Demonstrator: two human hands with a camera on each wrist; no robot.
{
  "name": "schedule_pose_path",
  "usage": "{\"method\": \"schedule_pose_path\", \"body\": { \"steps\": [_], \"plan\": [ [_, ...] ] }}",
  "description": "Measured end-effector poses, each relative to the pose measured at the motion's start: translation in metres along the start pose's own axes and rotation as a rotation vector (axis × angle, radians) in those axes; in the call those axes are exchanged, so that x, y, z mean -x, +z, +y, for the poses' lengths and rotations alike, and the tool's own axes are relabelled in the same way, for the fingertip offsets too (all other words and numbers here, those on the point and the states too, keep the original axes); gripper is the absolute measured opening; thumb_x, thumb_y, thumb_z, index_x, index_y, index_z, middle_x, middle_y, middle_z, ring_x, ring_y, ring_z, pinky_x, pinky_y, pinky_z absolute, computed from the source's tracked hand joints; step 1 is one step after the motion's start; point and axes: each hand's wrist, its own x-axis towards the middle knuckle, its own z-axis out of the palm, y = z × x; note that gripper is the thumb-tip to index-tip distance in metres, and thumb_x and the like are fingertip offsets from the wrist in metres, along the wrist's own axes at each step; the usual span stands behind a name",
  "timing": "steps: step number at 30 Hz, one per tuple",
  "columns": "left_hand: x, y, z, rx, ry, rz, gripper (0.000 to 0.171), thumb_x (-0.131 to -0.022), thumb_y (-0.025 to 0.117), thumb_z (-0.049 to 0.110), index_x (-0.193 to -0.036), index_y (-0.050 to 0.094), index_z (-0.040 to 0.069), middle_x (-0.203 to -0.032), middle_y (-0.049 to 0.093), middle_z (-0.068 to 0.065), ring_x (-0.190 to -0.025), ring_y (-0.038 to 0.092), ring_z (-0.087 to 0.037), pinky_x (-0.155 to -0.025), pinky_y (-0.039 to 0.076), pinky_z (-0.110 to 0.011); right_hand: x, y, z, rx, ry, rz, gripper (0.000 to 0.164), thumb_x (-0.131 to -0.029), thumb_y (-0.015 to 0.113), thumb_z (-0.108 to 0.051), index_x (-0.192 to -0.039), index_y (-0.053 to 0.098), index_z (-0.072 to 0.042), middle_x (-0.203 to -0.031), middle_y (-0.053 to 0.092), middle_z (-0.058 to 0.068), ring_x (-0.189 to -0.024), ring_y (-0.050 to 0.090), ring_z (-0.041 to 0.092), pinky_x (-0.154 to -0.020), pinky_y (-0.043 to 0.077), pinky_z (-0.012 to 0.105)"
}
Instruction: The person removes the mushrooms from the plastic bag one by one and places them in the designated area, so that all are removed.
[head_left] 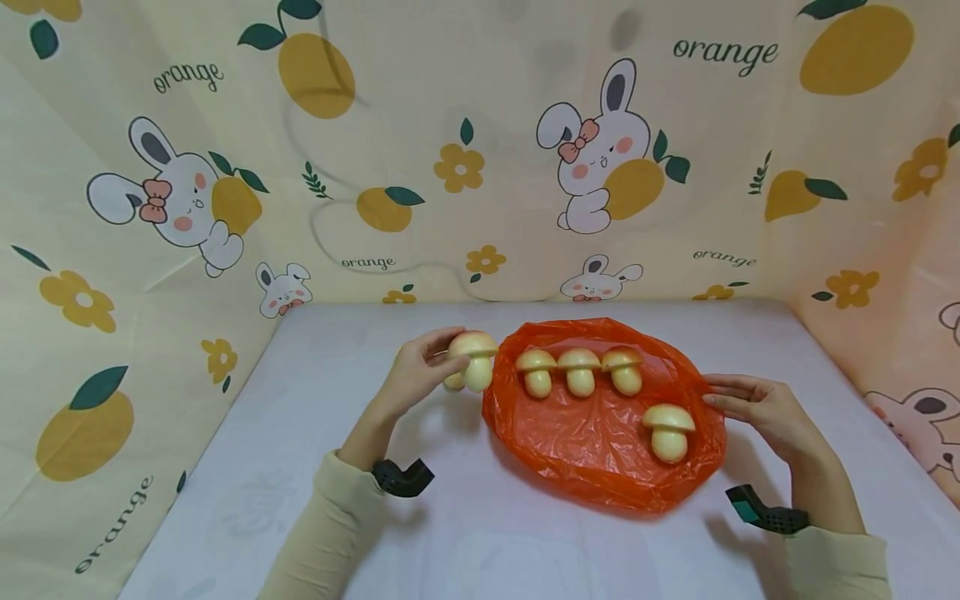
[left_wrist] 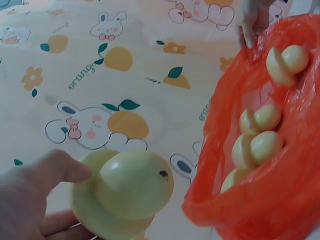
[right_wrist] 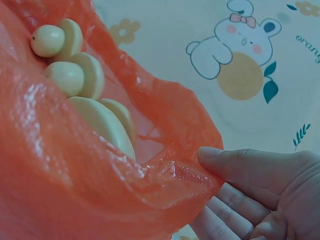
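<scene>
Mushroom-shaped piece (head_left: 477,360), seen from the head, has its cap toward the tabletop's (head_left: 262,433) far edge and its stem toward the near edge, long axis almost straight up the view; the left hand (head_left: 422,367) pinches it between thumb and fingers, just left of a red plastic bag (head_left: 562,442), in the tabletop's far half; it is cream-yellow, browner on the cap; a pale rounded bit (head_left: 453,382) shows beside it, too hidden to name; the bag holds four mushrooms (head_left: 580,379), three in a row along its far side, one toward the near right; the right hand (head_left: 765,408), partly closed, grips the bag's right rim; the tabletop is whitish, backed by cream cloth (head_left: 420,125) printed with rabbits (head_left: 603,158) and oranges (head_left: 315,75).

From the left wrist, the piece's stem points right, toward the bag, a dark speck (left_wrist: 163,173) at its end; the cap lies against the hand, thumb at its edge; its surface looks smooth.

From the right wrist, thumb and fingers nip the crinkled rim; two mushrooms show stems left, caps right, with the printed cloth beyond.
</scene>
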Motion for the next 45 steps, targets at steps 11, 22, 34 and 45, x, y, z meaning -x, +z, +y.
{"method": "schedule_pose_path", "body": {
  "steps": [11,22,34,45],
  "plan": [
    [0.001,-0.025,-0.009,0.004,0.011,0.013,0.049,-0.090,0.065,0.008,-0.136,0.051,0.000,-0.139,0.055,-0.022,-0.128,0.054,-0.033,-0.102,0.051,-0.026,-0.001,0.001,0.002,0.013,-0.019,0.004,0.026,-0.094,0.061,-0.014,-0.119,0.066,-0.007,-0.096,0.068,-0.031,-0.088,0.065,-0.011,-0.073,0.055,0.010],
    [0.001,-0.049,-0.027,-0.005,0.003,0.056,0.050,-0.089,0.065,0.007,-0.137,0.051,0.000,-0.140,0.054,-0.021,-0.130,0.052,-0.029,-0.096,0.048,-0.010,0.000,0.000,0.002,0.026,-0.009,0.004,0.028,-0.094,0.061,-0.015,-0.119,0.066,-0.005,-0.095,0.067,-0.032,-0.088,0.064,-0.012,-0.073,0.055,0.011],
    [0.004,-0.071,-0.036,0.019,0.001,0.103,0.052,-0.090,0.062,0.002,-0.139,0.047,-0.002,-0.144,0.049,-0.022,-0.111,0.053,0.009,-0.094,0.045,-0.003,0.001,0.000,0.001,0.027,-0.003,0.001,0.028,-0.094,0.061,-0.016,-0.119,0.066,-0.004,-0.095,0.067,-0.032,-0.087,0.064,-0.011,-0.074,0.055,0.011],
    [0.008,-0.085,-0.044,0.004,-0.038,0.138,0.052,-0.090,0.061,0.002,-0.140,0.046,-0.002,-0.146,0.048,-0.020,-0.114,0.049,0.010,-0.095,0.043,-0.001,0.000,0.001,0.002,0.029,-0.011,0.009,0.027,-0.094,0.061,-0.015,-0.118,0.067,-0.005,-0.095,0.067,-0.032,-0.087,0.064,-0.011,-0.073,0.055,0.011]
  ]
}}
